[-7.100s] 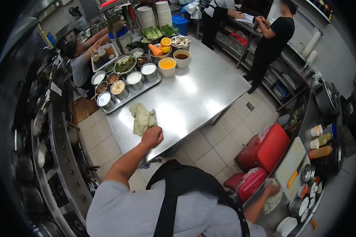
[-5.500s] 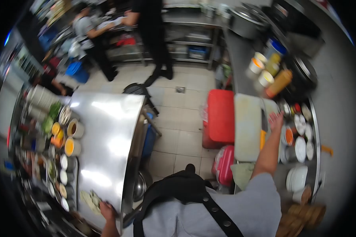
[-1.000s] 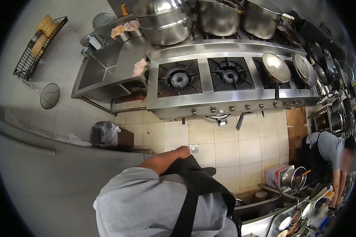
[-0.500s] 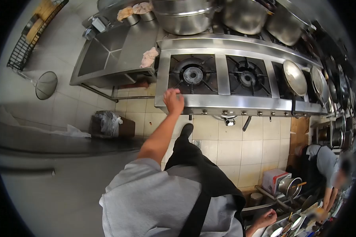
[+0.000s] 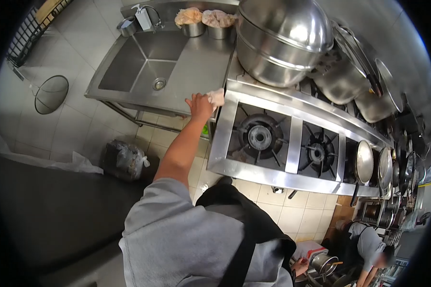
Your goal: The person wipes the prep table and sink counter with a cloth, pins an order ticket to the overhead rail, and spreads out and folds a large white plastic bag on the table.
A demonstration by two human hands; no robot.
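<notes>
My left hand (image 5: 199, 106) is stretched out over the front corner of the steel counter beside the sink. Its fingers are spread and bent, and its thumb side meets a crumpled pale pink cloth (image 5: 217, 98). Part of the cloth is hidden by the hand. Just right of it stands the steel gas range, with a round burner (image 5: 260, 137) nearest. Low at my right side, my right hand (image 5: 300, 266) is partly covered by my apron; its fingers look curled, and whatever is in them is hidden. A white box (image 5: 311, 249) is close to it.
A sink (image 5: 129, 71) lies left of the counter. Two steel containers topped with cloths (image 5: 189, 16) stand at the back. A large domed steamer pot (image 5: 287, 43) sits behind the burners, and pans (image 5: 364, 162) rest further right. Another person (image 5: 366, 244) bends at lower right.
My view has turned left, bringing more of the sink and steamer pot into sight. My left hand has moved from the range's front edge to the cloth on the counter.
</notes>
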